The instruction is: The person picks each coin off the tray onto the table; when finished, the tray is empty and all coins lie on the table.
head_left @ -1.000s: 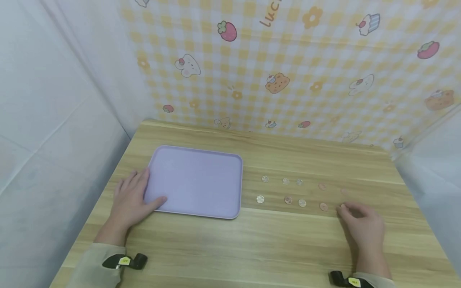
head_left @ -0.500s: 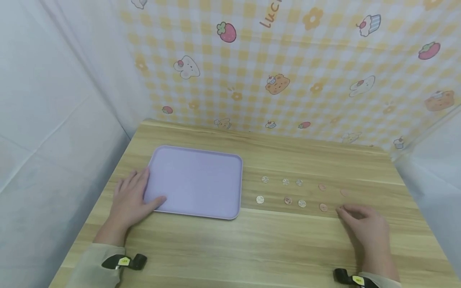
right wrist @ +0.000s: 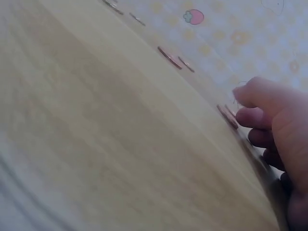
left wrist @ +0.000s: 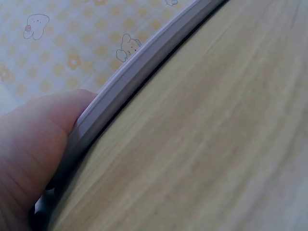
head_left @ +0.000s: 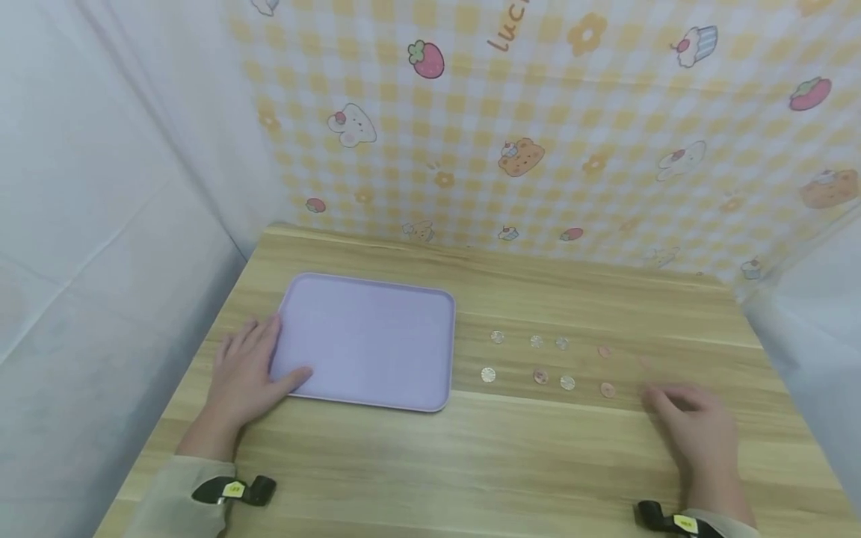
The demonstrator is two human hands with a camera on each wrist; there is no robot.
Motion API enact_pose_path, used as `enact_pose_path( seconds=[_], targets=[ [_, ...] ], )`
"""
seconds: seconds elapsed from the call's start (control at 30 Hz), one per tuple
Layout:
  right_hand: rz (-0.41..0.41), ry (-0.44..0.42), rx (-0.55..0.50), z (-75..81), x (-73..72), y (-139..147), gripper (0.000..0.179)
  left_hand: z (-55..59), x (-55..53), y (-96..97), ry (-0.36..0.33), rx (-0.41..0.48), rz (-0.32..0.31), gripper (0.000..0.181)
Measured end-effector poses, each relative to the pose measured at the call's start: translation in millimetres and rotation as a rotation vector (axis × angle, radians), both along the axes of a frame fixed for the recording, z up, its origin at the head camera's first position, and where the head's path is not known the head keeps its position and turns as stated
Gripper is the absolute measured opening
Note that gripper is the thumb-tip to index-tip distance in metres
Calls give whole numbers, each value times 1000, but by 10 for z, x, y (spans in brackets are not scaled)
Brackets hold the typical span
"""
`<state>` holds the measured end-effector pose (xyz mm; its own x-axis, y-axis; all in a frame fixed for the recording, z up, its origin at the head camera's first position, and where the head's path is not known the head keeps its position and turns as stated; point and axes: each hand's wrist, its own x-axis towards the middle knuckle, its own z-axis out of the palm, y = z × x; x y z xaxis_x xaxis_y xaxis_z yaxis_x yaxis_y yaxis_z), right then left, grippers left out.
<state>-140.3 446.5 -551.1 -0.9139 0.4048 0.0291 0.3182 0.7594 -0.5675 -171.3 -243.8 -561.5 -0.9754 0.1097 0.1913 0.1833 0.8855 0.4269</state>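
Observation:
A lilac tray (head_left: 363, 340) lies on the left part of the table. My left hand (head_left: 245, 381) rests on its left side, fingers along the rim and thumb over the front corner. At the right, my right hand (head_left: 696, 426) is low by the end of two rows of silver and copper coins. Copper coins (head_left: 608, 389) are closest to it in the head view. In the right wrist view a copper coin (right wrist: 227, 117) lies by the fingertips. Thumb and forefinger stand apart there, with nothing clearly gripped between them. The fingertips are blurred in the head view.
The coins stretch from beside the tray's right edge, silver ones (head_left: 488, 375) first. Wood-grain boards form the tabletop (head_left: 430, 471). A yellow checked cloth (head_left: 444, 112) hangs behind it, and white sheets (head_left: 87, 261) stand at both sides.
My right hand has shifted a little to the right, off the place by the front row where its fingertips were. My left hand and the tray stay put.

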Motion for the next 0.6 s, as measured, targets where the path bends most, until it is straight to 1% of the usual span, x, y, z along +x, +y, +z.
enact_pose_path(
  seconds=[0.1, 0.17, 0.23, 0.33, 0.4, 0.47, 0.6],
  targets=[
    [-65, -18, -50, 9, 26, 15, 44, 25, -11, 8, -2, 2, -2, 108],
    [-94, -11, -90, 12, 13, 12, 43, 41, -27, 6, -1, 2, 1, 107],
    [-142, 1, -149, 12, -11, 5, 42, 48, -40, -2, 3, 3, 5, 108],
    [-223, 39, -239, 5, -64, -2, 37, 22, -33, -24, 4, 3, 14, 109],
    [-253, 82, -277, -7, -98, 4, 32, -8, -13, -39, 3, 6, 21, 109],
    [-270, 121, -292, -23, -123, 17, 29, -42, 2, -46, 1, 12, 25, 109],
    [-271, 174, -254, -59, -158, 74, 25, -75, 20, -37, -3, 15, 29, 109]
  ],
)
